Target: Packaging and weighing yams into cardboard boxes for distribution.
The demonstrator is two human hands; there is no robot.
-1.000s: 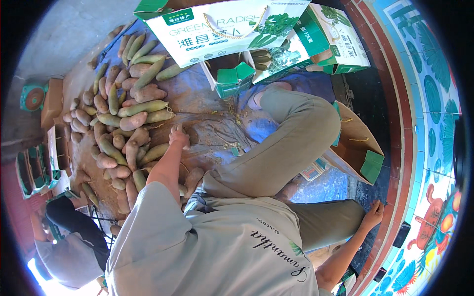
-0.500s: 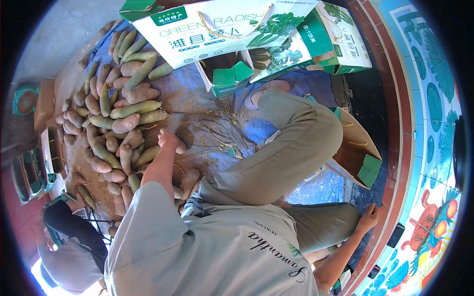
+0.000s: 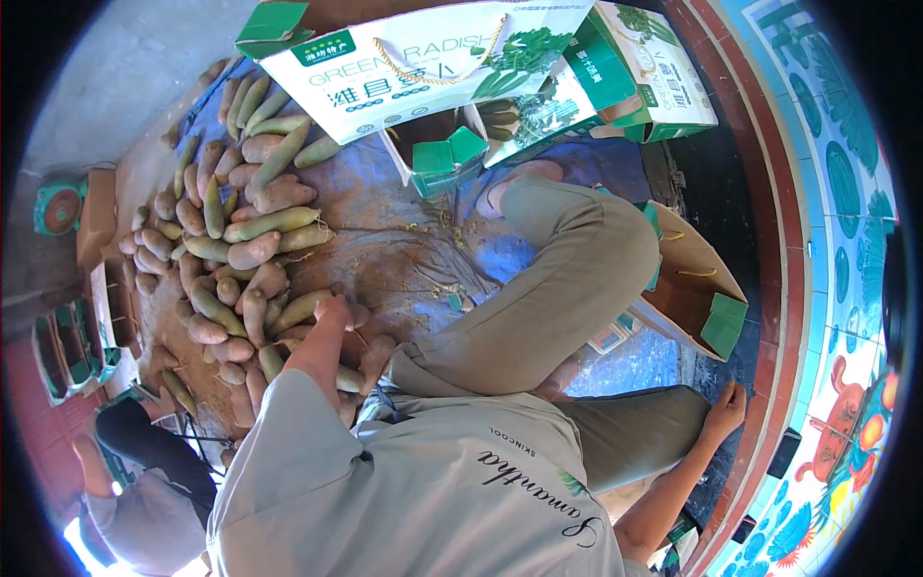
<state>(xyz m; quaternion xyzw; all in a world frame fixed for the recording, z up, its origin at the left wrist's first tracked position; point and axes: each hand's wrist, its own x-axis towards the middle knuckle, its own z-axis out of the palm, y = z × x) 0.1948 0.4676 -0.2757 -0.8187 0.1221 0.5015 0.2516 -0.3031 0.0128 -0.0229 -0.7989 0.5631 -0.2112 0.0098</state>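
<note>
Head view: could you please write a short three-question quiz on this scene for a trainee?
1. True or false: the left hand touches the pile of radishes.
2. Where is the right hand? A: inside a carton. B: spread on the dark floor at the person's right. C: on a radish.
3. Fill in: the radishes lie on a ___ tarp.
Key: 1 true; 2 B; 3 blue.
</note>
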